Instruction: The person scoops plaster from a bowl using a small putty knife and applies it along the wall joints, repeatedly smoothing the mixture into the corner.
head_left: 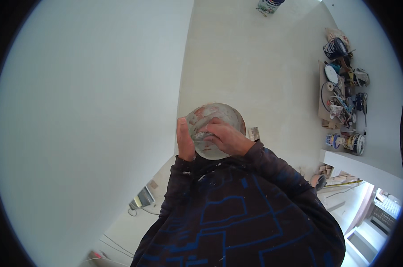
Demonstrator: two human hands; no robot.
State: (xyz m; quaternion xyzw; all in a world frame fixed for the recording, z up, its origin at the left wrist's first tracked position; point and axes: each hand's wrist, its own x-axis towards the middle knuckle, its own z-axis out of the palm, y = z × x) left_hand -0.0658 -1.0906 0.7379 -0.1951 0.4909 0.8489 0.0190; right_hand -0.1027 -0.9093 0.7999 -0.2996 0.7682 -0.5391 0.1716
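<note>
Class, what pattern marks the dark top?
The top shows blue angular lines, clearest in the head view.

Round grey-white vessel (229,114): chalky grey, blotched with rust-red and brown smears.
Long-sleeved dark fabric top (230,229): near-black, crossed by thin blue lines in angular, maze-like outlines, with a few scattered white specks.
Broad smooth wall (94,102): plain pale grey with a cool, bluish cast.
Wide pale floor (246,71): warm beige, faintly mottled.
Cylindrical multicoloured bucket (269,6): dark blue above, white and green below.
Flat tan board (326,115): light brown.
Flat oval disc (331,74): solid white.
Long thin rod (344,183): yellow.
</note>
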